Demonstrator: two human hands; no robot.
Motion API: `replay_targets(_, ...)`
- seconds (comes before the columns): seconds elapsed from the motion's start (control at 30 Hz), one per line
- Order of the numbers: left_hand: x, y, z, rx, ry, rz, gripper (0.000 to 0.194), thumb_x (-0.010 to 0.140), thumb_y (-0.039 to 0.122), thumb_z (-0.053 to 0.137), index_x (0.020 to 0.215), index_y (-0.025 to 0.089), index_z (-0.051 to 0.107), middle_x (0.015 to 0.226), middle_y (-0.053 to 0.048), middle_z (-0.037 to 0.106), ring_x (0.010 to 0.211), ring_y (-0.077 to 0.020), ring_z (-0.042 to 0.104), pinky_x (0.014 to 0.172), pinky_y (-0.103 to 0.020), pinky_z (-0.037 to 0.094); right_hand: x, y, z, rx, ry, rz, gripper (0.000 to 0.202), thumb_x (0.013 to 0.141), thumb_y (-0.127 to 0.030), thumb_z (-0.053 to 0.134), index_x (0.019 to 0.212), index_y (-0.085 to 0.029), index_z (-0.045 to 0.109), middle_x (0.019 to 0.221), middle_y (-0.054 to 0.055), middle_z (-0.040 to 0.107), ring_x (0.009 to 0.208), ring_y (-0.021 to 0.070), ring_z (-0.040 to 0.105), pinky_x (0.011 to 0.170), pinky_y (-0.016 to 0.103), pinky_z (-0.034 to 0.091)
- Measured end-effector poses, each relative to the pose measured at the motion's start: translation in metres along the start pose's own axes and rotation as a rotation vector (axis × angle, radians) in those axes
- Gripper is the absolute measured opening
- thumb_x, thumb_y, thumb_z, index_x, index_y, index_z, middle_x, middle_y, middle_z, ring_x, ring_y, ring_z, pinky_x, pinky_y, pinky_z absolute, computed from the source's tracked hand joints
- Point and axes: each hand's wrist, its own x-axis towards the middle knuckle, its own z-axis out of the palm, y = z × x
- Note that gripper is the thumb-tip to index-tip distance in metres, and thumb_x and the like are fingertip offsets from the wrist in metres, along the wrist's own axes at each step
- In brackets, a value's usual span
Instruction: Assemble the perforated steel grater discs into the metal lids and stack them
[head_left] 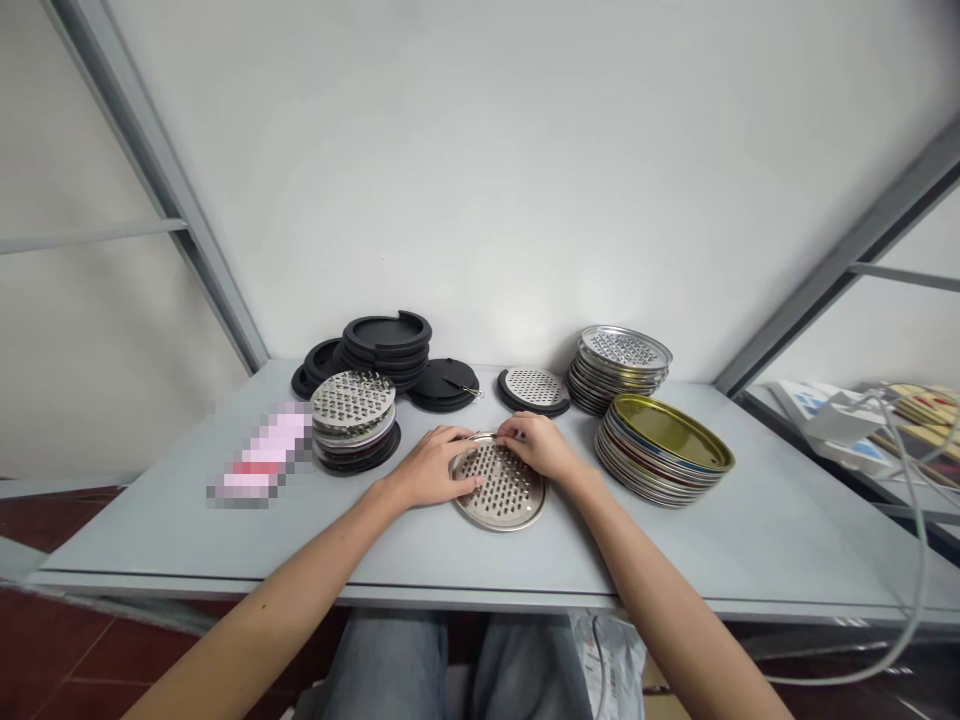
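A round metal grater plate [501, 495] with raised teeth and a shiny rim lies flat in front of me, close to the table's front edge. My left hand [435, 468] holds it by the left side, thumb over the toothed face and fingers along the far rim. At the far rim, the fingers of my right hand [538, 445] are pinched together on the plate's edge. Whatever small part may sit between those fingertips is hidden.
Grater discs [352, 400] are stacked at left, before black ring-shaped holders [386, 345]. A black disc [444, 382] carries a small pointed tool. Behind my right hand lies a grater in a black holder [534, 388]. Right stand stacked metal graters [626, 350] and gold-topped lids [667, 435].
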Motion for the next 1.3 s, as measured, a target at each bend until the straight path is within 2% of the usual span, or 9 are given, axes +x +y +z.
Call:
replay_targets(0.2,0.0,-0.003,0.0,0.0,-0.011,0.001,0.047,0.074,0.042,0.071,0.116,0.023,0.064,0.122,-0.008,0.058,0.115,-0.0266,0.052,0.104,-0.042,0.039,0.001,0.003,0.009,0.005,0.021,0.029,0.008,0.08,-0.013,0.059,0.081,-0.017,0.066,0.079,0.003,0.064,0.072,0.0145,0.056,0.068,0.024,0.04)
replay_targets(0.4,0.0,-0.002,-0.001,-0.005,-0.019,0.002,0.048,0.074,0.042,0.07,0.116,0.021,0.063,0.122,-0.009,0.058,0.115,-0.0268,0.051,0.104,-0.042,0.039,0.0,0.005,0.011,0.036,0.037,0.013,0.007,0.082,-0.015,0.058,0.08,-0.017,0.064,0.074,0.002,0.063,0.069,0.0143,0.055,0.066,0.025,0.039)
replay_targets(0.6,0.0,0.001,-0.003,-0.011,-0.021,-0.011,0.059,0.074,0.041,0.07,0.127,0.022,0.053,0.122,-0.008,0.058,0.116,-0.0263,0.05,0.102,-0.041,0.039,0.001,0.005,0.011,0.035,0.034,0.012,0.008,0.083,-0.017,0.056,0.079,-0.017,0.063,0.074,0.003,0.062,0.068,0.015,0.055,0.066,0.025,0.039)
replay_targets(0.8,0.001,0.002,-0.004,-0.015,-0.03,-0.006,0.06,0.075,0.039,0.07,0.129,0.023,0.051,0.124,-0.007,0.058,0.116,-0.026,0.05,0.103,-0.04,0.038,0.0,0.006,0.013,0.018,0.048,0.01,0.007,0.083,-0.016,0.056,0.079,-0.017,0.062,0.074,0.003,0.062,0.068,0.0148,0.055,0.065,0.025,0.04)
replay_targets(1.03,0.0,0.001,-0.002,-0.02,-0.045,-0.052,0.079,0.074,0.042,0.07,0.142,0.02,0.035,0.137,-0.01,0.049,0.124,-0.0278,0.044,0.107,-0.041,0.034,0.0,0.006,0.013,0.014,0.06,0.018,0.008,0.083,-0.016,0.055,0.079,-0.016,0.061,0.075,0.003,0.062,0.067,0.0142,0.054,0.065,0.025,0.038)
replay_targets(1.3,0.0,0.001,-0.003,-0.022,-0.048,-0.059,0.08,0.075,0.042,0.069,0.142,0.02,0.033,0.135,-0.011,0.051,0.123,-0.0284,0.046,0.106,-0.042,0.035,0.0,0.008,0.015,0.048,0.067,0.04,0.008,0.082,-0.016,0.055,0.077,-0.016,0.06,0.071,0.002,0.062,0.064,0.0136,0.054,0.062,0.024,0.038)
